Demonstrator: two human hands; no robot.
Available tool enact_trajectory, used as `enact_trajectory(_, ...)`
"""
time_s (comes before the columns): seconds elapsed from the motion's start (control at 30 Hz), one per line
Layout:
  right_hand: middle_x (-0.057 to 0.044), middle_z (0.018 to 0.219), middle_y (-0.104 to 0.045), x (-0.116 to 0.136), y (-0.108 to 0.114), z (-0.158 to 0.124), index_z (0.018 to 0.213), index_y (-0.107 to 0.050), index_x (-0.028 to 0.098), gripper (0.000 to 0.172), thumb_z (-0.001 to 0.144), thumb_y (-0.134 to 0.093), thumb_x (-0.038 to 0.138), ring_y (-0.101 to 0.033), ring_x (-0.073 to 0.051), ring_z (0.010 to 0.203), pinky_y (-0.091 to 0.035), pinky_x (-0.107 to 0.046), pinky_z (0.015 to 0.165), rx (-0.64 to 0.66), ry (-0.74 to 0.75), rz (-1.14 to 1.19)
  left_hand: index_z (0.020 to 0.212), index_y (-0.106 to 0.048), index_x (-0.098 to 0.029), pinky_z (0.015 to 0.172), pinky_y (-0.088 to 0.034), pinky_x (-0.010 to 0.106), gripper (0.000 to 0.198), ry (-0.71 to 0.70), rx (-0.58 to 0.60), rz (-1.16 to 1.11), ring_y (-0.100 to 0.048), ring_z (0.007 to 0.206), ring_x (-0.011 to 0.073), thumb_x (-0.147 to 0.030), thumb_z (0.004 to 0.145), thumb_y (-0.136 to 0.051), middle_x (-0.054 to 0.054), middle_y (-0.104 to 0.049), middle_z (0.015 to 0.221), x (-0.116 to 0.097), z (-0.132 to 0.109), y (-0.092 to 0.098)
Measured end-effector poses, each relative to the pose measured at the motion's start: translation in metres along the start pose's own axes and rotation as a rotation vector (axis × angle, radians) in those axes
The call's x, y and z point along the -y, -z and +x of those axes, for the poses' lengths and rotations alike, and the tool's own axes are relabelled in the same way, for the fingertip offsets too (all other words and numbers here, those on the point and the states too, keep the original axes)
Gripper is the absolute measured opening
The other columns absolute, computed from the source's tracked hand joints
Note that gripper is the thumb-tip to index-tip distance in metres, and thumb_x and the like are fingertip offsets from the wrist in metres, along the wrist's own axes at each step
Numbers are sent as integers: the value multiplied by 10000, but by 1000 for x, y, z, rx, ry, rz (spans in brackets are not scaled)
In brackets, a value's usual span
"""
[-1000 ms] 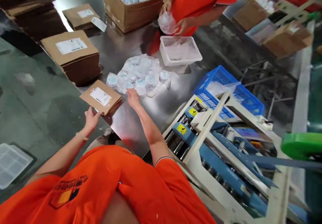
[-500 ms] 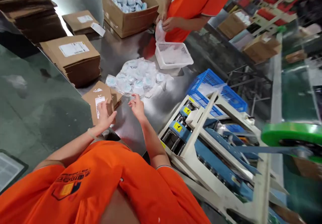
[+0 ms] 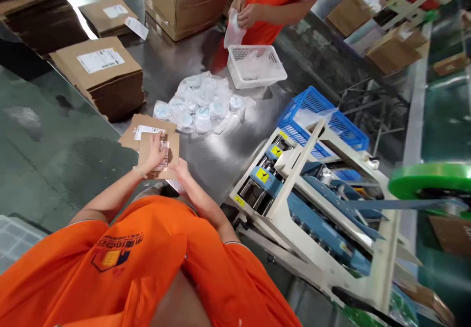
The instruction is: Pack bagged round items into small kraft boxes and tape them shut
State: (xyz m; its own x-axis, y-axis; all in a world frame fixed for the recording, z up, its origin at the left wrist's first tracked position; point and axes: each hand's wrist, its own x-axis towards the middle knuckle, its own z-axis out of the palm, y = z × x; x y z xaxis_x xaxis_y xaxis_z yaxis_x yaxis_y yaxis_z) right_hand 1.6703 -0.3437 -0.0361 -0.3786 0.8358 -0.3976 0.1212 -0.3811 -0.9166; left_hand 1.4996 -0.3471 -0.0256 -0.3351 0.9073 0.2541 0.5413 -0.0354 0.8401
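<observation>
A flattened cardboard box (image 3: 149,143) with a white label is between my hands at the table's near-left edge. My left hand (image 3: 155,153) lies over its face with the fingers bent against it, beside the label. At the right edge of the same box, my right hand (image 3: 180,170) grips the corner, its fingers partly hidden. More flat cardboard (image 3: 130,133) shows underneath, also with a white label. Just beyond lies a heap of round white-and-blue items in clear plastic bags (image 3: 202,104).
Stacks of labelled flat boxes (image 3: 117,84) stand at left. A carton of similar round items (image 3: 198,15), a white basket (image 3: 257,67) and a co-worker's hands (image 3: 246,15) holding a plastic bag are at the back. A blue crate (image 3: 331,121) and roller machine (image 3: 294,185) stand at right.
My right hand has come down and left from near the bagged items to the box's edge. My left hand's fingers have bent onto the box, which has turned. The view has shifted slightly.
</observation>
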Motion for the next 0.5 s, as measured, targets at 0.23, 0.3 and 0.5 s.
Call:
enact_trajectory(0.23,-75,943,-817,67,151,-61,990,-785,213,176,1027,-637,303,-748,-262,948,-478,-290,769,-345,254,-1066,1598,-599,-226,1339,-287,646,677,-558,371,261,-427,1613,439,-561,1018,-696,203,-606,1587,-88,37,8)
enact_trajectory(0.3,-70,959,-830,67,173,-70,984,-809,221,200,1027,-614,216,-753,-248,938,-463,-278,752,-246,245,-1263,1508,-702,-234,1284,-360,624,544,-568,691,298,-554,1507,421,-517,1048,-631,182,-733,1431,-101,44,-25)
enact_trajectory(0.5,-109,1211,-842,33,218,-60,1313,-820,200,318,1030,-731,315,-775,-257,1104,-591,-342,970,-167,274,-1126,1087,-874,-160,795,-549,341,511,-74,1219,61,-697,795,255,-582,984,-605,64,-764,765,-81,50,-100)
